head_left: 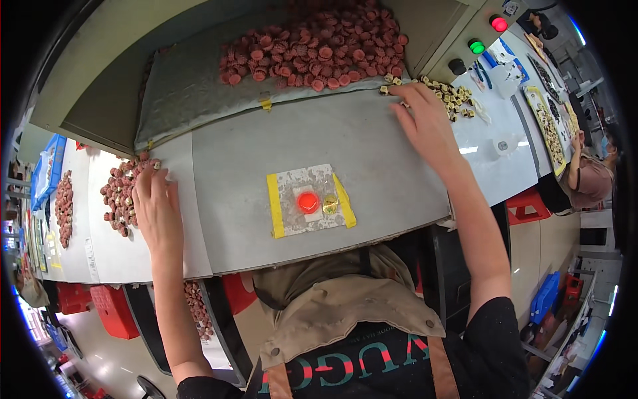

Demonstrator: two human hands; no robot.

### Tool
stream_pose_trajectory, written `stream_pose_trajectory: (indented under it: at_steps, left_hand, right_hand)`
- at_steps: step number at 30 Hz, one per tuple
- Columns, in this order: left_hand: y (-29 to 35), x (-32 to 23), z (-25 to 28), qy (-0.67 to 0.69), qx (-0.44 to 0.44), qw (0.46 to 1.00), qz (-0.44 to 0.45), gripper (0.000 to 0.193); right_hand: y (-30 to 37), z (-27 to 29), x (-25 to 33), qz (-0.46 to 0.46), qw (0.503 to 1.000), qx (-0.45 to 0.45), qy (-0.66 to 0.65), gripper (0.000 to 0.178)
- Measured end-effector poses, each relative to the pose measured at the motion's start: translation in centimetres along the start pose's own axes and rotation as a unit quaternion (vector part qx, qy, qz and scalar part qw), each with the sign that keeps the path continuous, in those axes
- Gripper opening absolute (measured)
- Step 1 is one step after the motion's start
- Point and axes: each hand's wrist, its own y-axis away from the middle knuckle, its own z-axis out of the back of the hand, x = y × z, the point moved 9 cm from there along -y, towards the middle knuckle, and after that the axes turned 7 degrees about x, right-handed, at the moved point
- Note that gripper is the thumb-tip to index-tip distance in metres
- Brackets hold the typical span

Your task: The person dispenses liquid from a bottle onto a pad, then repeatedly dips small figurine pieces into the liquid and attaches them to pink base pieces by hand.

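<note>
On the left, my left hand (156, 196) reaches over a pile of small red-pink knobbly pieces with pale spots (118, 193). Its fingers are slightly bent and apart, the tips at the pile's upper edge. At the upper right, my right hand (428, 126) has its thumb and fingers spread beside a heap of small cream-and-dark pieces (455, 98); a few lie right by its fingertips. Between the hands, a square pad (286, 186) with yellow tape along two sides lies on the grey worktop. A glowing red round piece (308, 203) and a small gold-coloured piece (330, 204) rest on it.
Many red cup-shaped pieces (319, 53) are heaped on a grey sheet inside the machine housing beyond the worktop. Red and green round lights (476, 46) show on its right post. A blue tray (48, 173) stands far left. Another person (591, 173) sits at the right.
</note>
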Motion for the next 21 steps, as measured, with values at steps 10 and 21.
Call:
stream_pose_trajectory:
  at_steps: [10, 21]
  left_hand:
    - [-10.6, -11.6, -4.8, 0.339, 0.063, 0.938, -0.043, 0.025]
    - [-12.6, -11.2, -7.8, 0.304, 0.057, 0.948, -0.073, 0.037]
  right_hand:
    - [-1.3, -2.5, 1.7, 0.07, 0.991, 0.047, 0.106, 0.015]
    - [4.2, -2.8, 10.0, 0.117, 0.959, 0.245, -0.079, 0.023]
